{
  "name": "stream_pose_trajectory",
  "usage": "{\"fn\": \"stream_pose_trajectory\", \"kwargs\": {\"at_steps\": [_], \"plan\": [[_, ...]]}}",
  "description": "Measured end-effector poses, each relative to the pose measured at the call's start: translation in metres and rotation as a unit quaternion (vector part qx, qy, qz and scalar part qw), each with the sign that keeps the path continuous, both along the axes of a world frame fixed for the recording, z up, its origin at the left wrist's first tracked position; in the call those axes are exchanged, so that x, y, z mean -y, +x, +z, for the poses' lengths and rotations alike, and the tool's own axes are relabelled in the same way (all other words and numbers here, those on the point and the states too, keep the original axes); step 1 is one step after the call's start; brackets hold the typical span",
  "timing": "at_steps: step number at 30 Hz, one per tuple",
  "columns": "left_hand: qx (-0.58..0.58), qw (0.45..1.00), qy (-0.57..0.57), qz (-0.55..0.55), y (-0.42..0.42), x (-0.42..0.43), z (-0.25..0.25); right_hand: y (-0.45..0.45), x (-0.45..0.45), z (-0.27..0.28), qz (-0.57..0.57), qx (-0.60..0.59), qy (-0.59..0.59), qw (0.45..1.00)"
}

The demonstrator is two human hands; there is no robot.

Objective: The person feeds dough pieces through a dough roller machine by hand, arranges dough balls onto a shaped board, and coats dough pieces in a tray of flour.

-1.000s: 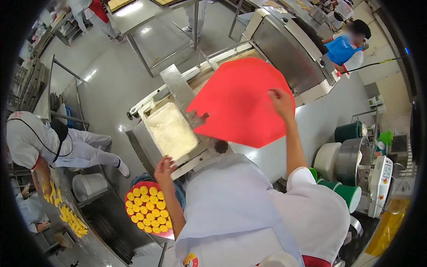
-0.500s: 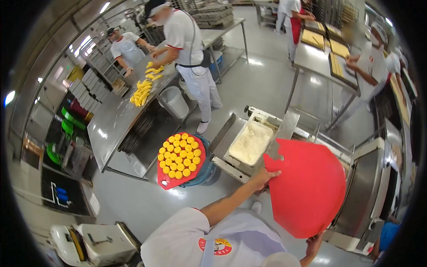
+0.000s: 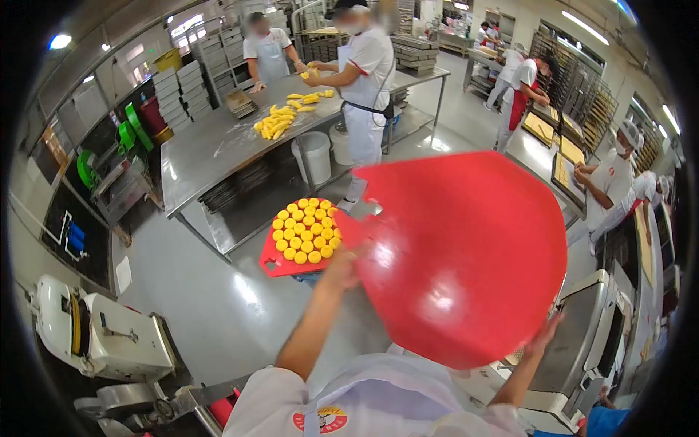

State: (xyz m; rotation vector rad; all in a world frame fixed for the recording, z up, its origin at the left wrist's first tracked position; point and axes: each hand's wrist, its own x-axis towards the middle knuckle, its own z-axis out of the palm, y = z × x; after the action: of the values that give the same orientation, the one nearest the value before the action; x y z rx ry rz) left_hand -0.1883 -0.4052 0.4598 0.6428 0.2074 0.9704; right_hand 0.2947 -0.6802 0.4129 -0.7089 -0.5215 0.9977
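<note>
A large red plastic board [image 3: 459,255] with a jagged notch at its left corner is raised in front of me. My left hand [image 3: 346,268] is closed on the board's left edge, its fingers partly blurred. At the lower right edge, my right hand [image 3: 540,338] holds the same board; some of its fingers are hidden. Just left of the raised board, a second red board [image 3: 275,268] carries several round yellow dough pieces [image 3: 306,231]. That board rests on a blue bin [image 3: 309,277], mostly covered from view.
A steel table [image 3: 193,169] holds yellow dough strips [image 3: 275,122], with two people beside it. White buckets [image 3: 312,156] stand underneath. On the right, workers stand at a table with trays [image 3: 537,130]. A white machine [image 3: 120,335] is at lower left, another machine [image 3: 575,339] at right.
The red board has swung up and left, now covering the white powder tray and overlapping the dough board's edge. Both my hands moved with it. My view has tilted upward.
</note>
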Motion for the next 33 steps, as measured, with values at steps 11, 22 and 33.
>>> {"fn": "stream_pose_trajectory", "kwargs": {"at_steps": [11, 22, 33], "plan": [[0.079, 0.921, 0.039, 0.379, -0.27, 0.147, 0.039, -0.294, -0.21, -0.006, 0.366, -0.03, -0.085, 0.926], [0.006, 0.727, -0.197, 0.658, -0.266, 0.321, -0.157, -0.516, -0.216, -0.076, 0.566, 0.266, -0.092, 0.775], [-0.168, 0.518, -0.286, 0.788, -0.315, 0.327, 0.003, -0.592, -0.381, -0.074, 0.762, 0.003, -0.176, 0.623]]}}
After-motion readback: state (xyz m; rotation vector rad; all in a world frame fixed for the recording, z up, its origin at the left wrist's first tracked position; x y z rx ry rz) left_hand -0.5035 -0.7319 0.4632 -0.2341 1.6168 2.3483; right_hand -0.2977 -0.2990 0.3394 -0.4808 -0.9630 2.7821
